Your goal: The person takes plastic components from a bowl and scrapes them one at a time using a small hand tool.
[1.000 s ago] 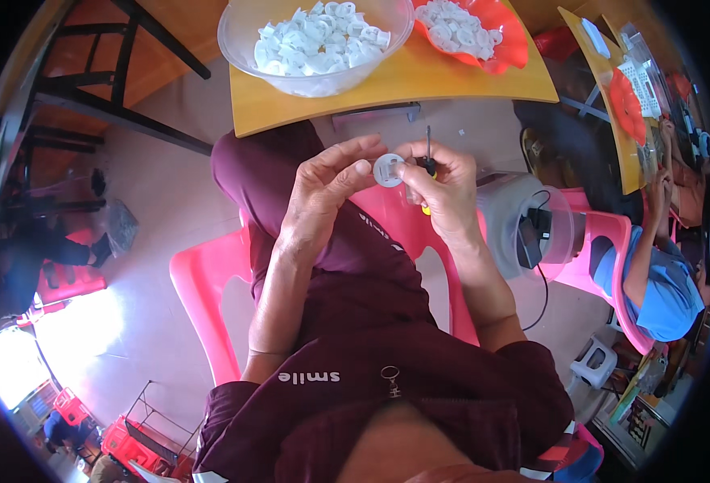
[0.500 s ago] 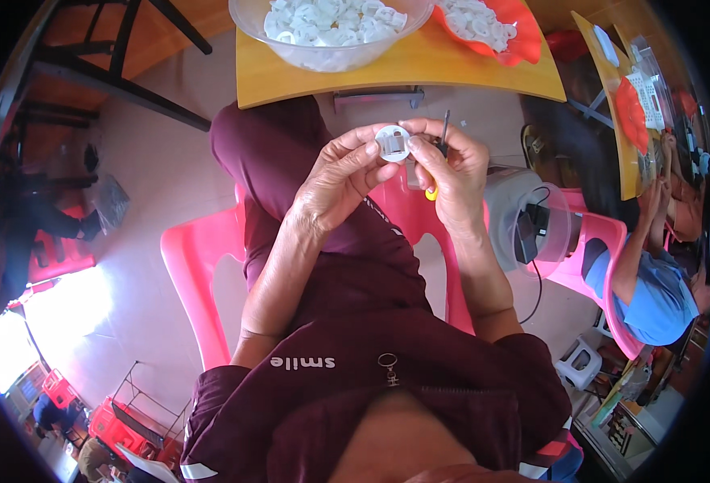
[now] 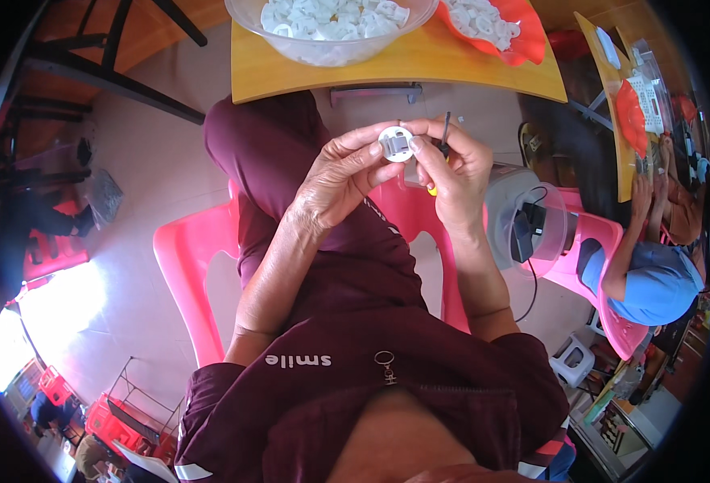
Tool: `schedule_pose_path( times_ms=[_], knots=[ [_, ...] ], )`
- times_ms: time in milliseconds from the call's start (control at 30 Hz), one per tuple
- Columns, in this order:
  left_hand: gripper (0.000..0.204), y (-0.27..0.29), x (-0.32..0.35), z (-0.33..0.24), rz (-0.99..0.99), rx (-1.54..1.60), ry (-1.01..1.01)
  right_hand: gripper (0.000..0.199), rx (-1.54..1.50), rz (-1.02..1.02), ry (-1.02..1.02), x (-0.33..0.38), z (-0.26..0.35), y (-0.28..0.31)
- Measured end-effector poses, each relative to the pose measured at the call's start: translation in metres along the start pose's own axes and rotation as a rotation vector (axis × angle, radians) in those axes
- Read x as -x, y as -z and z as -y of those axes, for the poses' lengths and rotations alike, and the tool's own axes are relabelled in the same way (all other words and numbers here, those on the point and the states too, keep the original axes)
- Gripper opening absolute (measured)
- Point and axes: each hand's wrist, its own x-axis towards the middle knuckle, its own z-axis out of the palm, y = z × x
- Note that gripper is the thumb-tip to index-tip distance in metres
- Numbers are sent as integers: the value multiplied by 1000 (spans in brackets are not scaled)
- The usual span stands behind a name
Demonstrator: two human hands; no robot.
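Observation:
My left hand (image 3: 340, 175) pinches a small round white plastic part (image 3: 396, 143) between thumb and fingers, held up over my lap. My right hand (image 3: 454, 171) touches the same part with its fingertips and also grips a thin screwdriver (image 3: 445, 133) with a dark shaft pointing up and a yellow handle end showing below the palm. Both hands meet just below the front edge of the yellow table (image 3: 403, 68).
On the table stand a clear bowl (image 3: 331, 32) and a red tray (image 3: 500, 28), both with several white parts. I sit on a pink chair (image 3: 186, 266). At my right a grey round appliance (image 3: 524, 217) with a cable, and another person in blue (image 3: 653, 274) at a second table.
Both hands with the white part have shifted slightly right and up in view. The grip on the part and screwdriver is the same.

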Motion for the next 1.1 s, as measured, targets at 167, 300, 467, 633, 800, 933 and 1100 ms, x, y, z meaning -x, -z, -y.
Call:
schedule_pose_path(
  times_ms=[167,300,467,633,800,933,1100],
  knots=[
    [26,-10,3,-5,-89,-311,-116,13,239,-40,108,-2,-5,0],
    [26,-12,4,-5,-114,-486,-188,13,280,-35,95,-2,-7,-1],
    [24,-19,4,-7,-105,-586,-252,15,238,-64,-21,-2,-13,-3],
    [22,-20,4,-5,-120,-652,-275,17,369,-70,32,-1,-16,-4],
    [22,-20,3,-3,-158,-633,-244,17,577,-120,307,-1,-15,-10],
    [23,-18,3,-1,-135,-626,-246,16,551,-137,268,0,-15,-11],
    [24,-17,2,-1,-84,-577,-240,16,533,-125,283,0,-14,-8]
  ],
)
